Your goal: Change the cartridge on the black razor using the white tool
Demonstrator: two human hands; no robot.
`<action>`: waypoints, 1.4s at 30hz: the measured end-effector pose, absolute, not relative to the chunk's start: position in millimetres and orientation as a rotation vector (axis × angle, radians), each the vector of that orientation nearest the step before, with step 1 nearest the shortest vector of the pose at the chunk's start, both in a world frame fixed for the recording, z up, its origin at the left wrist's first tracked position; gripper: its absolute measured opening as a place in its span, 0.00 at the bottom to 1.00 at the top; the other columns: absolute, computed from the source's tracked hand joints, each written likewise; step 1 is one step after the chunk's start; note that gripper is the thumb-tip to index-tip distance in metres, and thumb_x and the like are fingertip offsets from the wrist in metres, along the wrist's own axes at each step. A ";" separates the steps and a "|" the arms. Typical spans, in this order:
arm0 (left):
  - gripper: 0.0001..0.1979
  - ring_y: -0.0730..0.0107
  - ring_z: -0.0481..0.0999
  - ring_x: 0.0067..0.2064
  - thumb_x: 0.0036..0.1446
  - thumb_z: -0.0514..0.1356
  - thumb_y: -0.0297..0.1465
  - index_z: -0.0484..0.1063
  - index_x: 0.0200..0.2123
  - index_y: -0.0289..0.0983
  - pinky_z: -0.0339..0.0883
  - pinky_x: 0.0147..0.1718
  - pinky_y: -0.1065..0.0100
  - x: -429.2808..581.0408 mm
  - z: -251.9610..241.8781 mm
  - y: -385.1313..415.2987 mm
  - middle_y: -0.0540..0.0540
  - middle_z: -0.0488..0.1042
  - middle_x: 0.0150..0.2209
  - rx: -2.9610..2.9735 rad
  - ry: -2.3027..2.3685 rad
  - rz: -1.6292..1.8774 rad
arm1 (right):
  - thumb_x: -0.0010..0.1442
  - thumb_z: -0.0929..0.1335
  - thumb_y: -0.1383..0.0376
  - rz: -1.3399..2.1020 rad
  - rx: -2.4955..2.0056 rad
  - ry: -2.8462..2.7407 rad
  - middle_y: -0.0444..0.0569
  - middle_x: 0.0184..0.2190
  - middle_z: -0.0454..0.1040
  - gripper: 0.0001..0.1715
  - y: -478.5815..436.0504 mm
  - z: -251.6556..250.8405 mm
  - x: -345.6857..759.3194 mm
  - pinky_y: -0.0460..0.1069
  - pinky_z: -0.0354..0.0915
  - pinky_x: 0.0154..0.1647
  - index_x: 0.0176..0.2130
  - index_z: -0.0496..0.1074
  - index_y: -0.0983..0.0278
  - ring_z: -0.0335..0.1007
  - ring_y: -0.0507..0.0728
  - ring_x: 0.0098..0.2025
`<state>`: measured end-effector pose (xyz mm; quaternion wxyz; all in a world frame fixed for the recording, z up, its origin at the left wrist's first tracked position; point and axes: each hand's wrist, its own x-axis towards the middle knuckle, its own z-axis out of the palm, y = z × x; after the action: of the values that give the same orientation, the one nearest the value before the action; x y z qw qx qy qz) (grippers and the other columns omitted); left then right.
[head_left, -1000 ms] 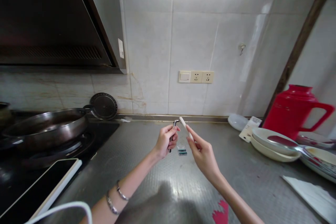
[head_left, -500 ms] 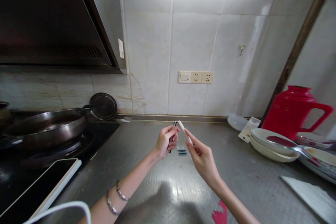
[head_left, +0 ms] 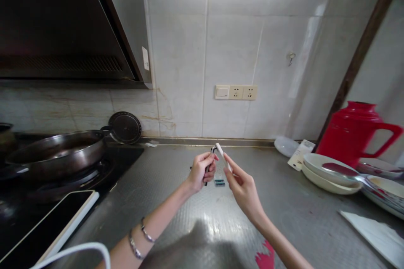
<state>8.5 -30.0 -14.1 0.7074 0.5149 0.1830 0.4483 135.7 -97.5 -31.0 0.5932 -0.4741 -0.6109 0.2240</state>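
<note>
My left hand is closed around a thin, dark tool with a bent, shiny upper end; its exact kind is too small to make out. Between the fingers of my right hand is a slim white stick, tilted up and to the left. The stick's top meets or nearly touches the bent end of the dark tool; whether they are joined I cannot tell. Just beyond and between my hands, a small clear item with dark teal bands lies on the metal counter.
On the left, a steel pan stands on the black stove, with a phone and white cable nearer me. At right are a red thermos jug, stacked dishes and a white sheet. Sockets are on the wall.
Both hands stay almost in place. The left hand and the dark tool have turned slightly, and a dark tip now shows at the left of that hand.
</note>
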 end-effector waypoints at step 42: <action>0.19 0.82 0.52 0.17 0.58 0.49 0.46 0.63 0.30 0.36 0.46 0.14 0.78 -2.9 -7.2 -28.7 0.56 0.55 0.18 1.475 0.567 1.361 | 0.55 0.64 0.50 0.433 -1.158 -1.986 0.47 0.22 0.70 0.24 -75.0 71.6 195.0 0.45 0.59 0.25 0.30 0.76 0.67 0.64 0.53 0.26</action>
<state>-2.9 -28.7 -7.2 0.5038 0.6109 0.2347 0.5639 195.0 -75.0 71.6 0.3902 -0.4558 -0.7816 0.1705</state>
